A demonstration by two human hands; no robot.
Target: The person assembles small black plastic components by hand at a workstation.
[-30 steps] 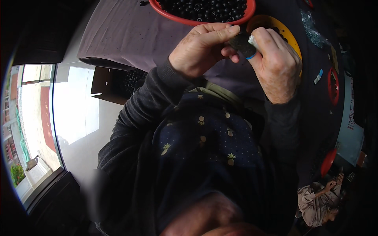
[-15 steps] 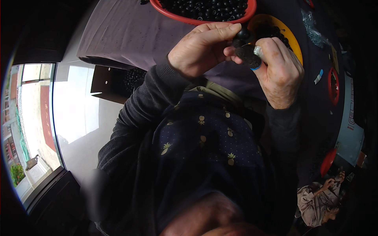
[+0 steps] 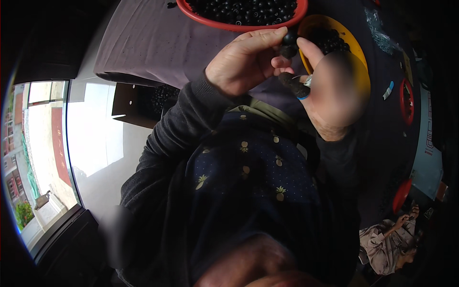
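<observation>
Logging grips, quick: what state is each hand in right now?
Left hand: closed, pinching a small round black piece.
Right hand: holding a small whitish item, forefinger extended; blur hides most fingers.

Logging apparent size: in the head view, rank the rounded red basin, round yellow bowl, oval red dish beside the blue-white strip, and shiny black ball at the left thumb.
1. Rounded red basin and round yellow bowl: unsure which; frame crops one, right hand overlaps other.
2. Oval red dish.
3. Shiny black ball.

Your left hand [image 3: 246, 61] is pinching, thumb [image 3: 265, 40] uppermost; your right hand [image 3: 334, 91], partly blurred, is pointing its index finger [image 3: 310, 50] toward it.
</observation>
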